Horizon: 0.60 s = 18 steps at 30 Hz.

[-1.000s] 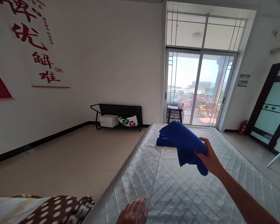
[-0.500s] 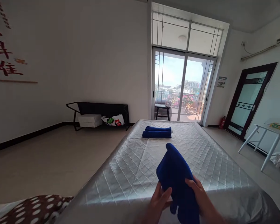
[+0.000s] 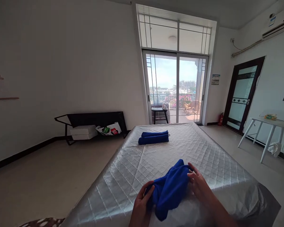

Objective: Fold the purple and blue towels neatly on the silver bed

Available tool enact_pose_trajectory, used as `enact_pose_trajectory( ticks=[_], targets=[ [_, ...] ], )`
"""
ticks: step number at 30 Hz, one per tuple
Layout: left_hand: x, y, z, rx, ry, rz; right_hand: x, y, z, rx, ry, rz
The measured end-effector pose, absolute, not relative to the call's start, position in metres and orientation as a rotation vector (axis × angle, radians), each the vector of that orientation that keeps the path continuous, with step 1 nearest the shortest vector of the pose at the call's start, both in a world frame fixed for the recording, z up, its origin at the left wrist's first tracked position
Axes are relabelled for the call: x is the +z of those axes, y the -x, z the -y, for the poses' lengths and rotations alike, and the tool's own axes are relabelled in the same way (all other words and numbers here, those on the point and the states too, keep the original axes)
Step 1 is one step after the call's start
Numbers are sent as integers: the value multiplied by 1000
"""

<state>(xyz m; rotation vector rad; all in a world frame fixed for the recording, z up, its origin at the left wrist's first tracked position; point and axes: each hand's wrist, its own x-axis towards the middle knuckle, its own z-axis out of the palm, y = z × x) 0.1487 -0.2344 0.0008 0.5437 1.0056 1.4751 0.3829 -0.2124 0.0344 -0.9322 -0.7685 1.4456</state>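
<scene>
The blue cloth (image 3: 170, 190), earlier hanging upright, now lies bunched sideways between left hand (image 3: 142, 208) and right hand (image 3: 200, 186).

A quilted silver bed cover (image 3: 142, 164) spreads across the middle. Far end, two folded blue towels (image 3: 153, 138) lie stacked. By the left wall stands a black bench (image 3: 94, 118), white box (image 3: 82, 131) and printed bag (image 3: 109, 129) beneath it. Sliding glass doors (image 3: 176, 90) straight ahead, white table (image 3: 268, 124) at right.
</scene>
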Motion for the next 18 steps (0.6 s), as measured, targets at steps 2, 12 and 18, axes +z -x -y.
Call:
enact_pose_trajectory(
  ticks=[2, 12, 18],
  targets=[
    [7, -142, 233, 1490, -493, -1044, 39, -388, 212, 1428, 899, 775],
    [4, -159, 241, 1430, -609, -917, -9, -337, 248, 852, 1018, 2090],
    [-3, -156, 238, 1506, -530, -924, -70, -308, 250, 150, 1137, 2317]
  ],
)
